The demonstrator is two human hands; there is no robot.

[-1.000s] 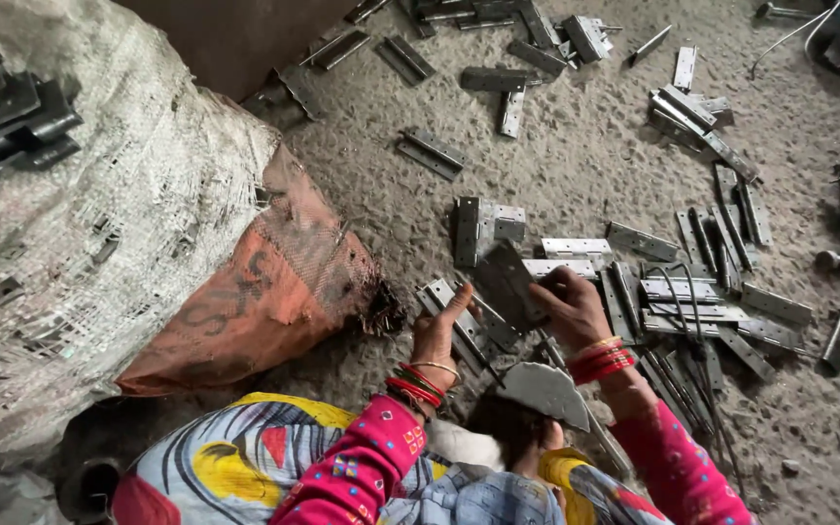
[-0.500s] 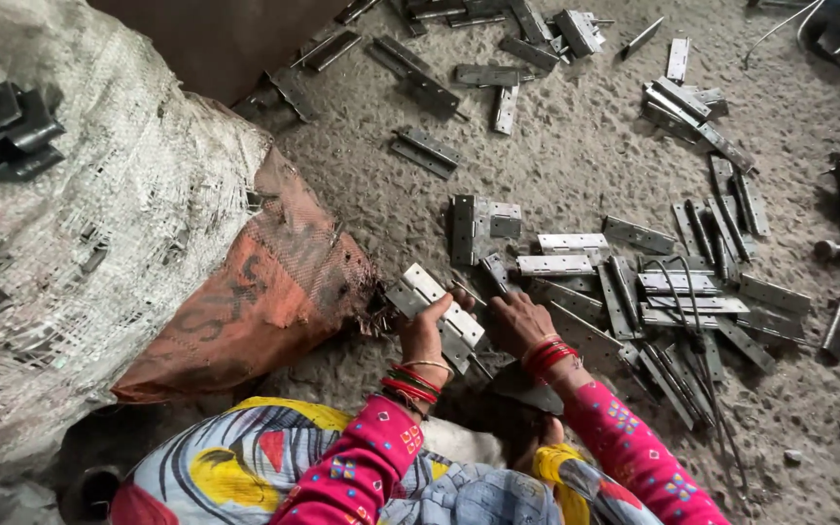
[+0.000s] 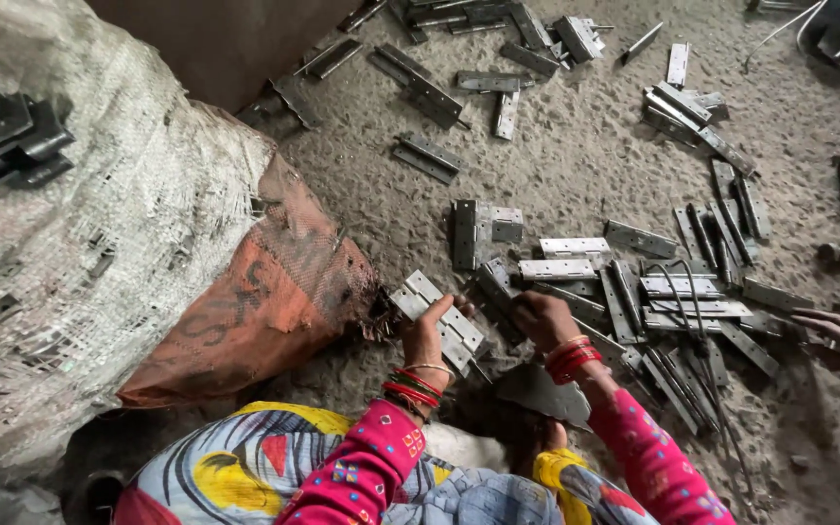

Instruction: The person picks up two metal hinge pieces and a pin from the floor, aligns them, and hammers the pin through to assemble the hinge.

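I have my left hand [image 3: 427, 335] gripping an opened-out metal hinge [image 3: 437, 311], fingers wrapped around its near edge; its long axis slants from upper left to lower right, just above the hand. My right hand [image 3: 543, 319] rests curled among the heap of hinges [image 3: 634, 297] just beside it; I cannot tell whether it pinches one. The hinge looks pale grey, flat, with screw holes.
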